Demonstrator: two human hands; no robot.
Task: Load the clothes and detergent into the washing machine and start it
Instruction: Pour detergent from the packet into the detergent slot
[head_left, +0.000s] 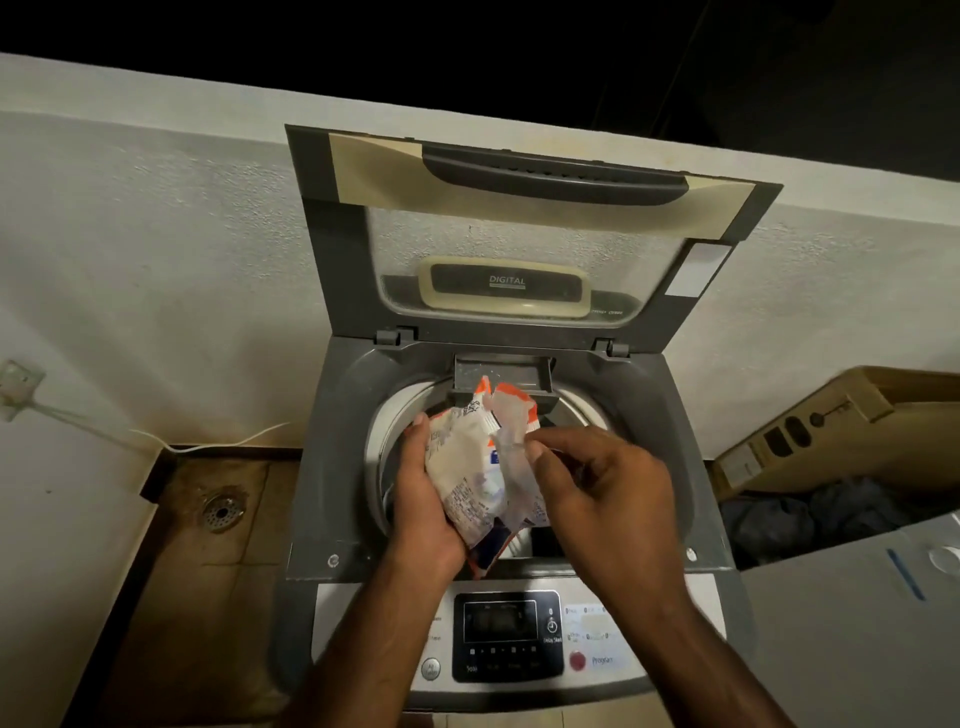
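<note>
The washing machine (322, 467) stands directly under both hands, its lid (519, 171) propped upright beyond them. The tub (379, 431) gapes beneath the hands; whether clothes already lie in it cannot be told, since the hands and pouch hide its inside. A dark heap of cloth (779, 519) lies well off to the right of the right hand, by a cardboard box (831, 426). The control panel (506, 634) sits below the wrists, nearer the person. The detergent drawer (498, 371) is pulled out just beyond the fingertips.

The left hand (423, 499) wraps around the body of the detergent pouch (467, 467), and the right hand (608, 483) pinches its torn top flap.

The step in hand looks like dosing detergent. The next move probably calls for spreading the mouth open and tipping the pouch toward the drawer, steadily enough that powder does not spill into the tub.
</note>
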